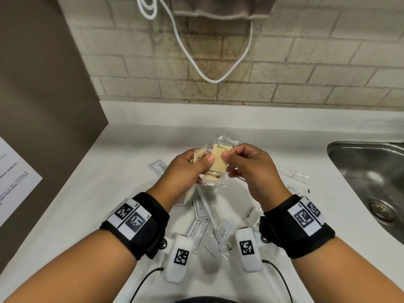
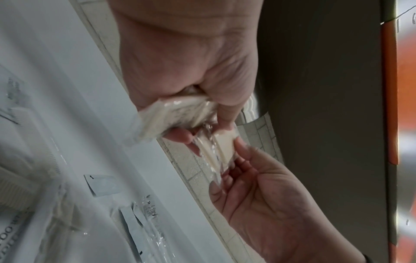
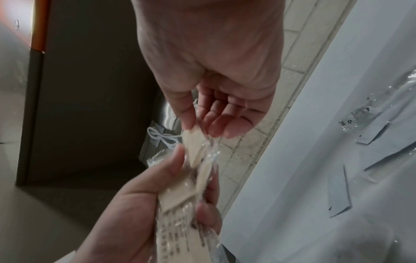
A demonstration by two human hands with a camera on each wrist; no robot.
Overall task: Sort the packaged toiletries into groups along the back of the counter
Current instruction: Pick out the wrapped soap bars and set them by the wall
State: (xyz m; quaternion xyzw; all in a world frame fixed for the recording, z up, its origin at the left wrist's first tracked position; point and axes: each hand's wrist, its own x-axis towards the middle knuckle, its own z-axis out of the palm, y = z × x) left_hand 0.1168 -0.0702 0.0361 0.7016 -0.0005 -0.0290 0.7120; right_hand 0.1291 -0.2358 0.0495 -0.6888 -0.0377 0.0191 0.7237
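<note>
Head view: both hands are raised together over the white bench (image 1: 122, 189), about the middle of it. The left hand (image 1: 183, 169) clasps a small stack of cream soap bars in clear plastic wrappers (image 1: 215, 165), thumb pressed across the front of the nearest bar, fingers curled behind. The right hand (image 1: 251, 169) pinches the right edge of the front bar between thumb and forefinger, its other fingers loosely bent beneath. The front bar stands roughly upright, with its crinkled wrapper end poking up at twelve o'clock from the hands.

On the bench under and behind the hands, toward six o'clock, lies a loose scatter of flat white shampoo-with-conditioner sachets (image 1: 197, 230), some overlapping one another. At three o'clock from the hands lie long clear plastic sleeves (image 1: 293, 173), their contents too faint to make out. Farther at three o'clock sits the stainless steel sink (image 1: 371, 171), set into the bench.

The beige brick-pattern tiled wall (image 1: 240, 62) rises at twelve o'clock, with a white cord (image 1: 196, 68) hanging in a loop against it. At nine o'clock stands a brown panel (image 1: 43, 106) with a printed white sheet (image 1: 15, 178) on it.

The left wrist view shows the wrapped bars (image 2: 180, 113) wedged in the left palm (image 2: 175, 62), while the right hand's fingertips (image 2: 241, 147) meet the edge of one bar.
</note>
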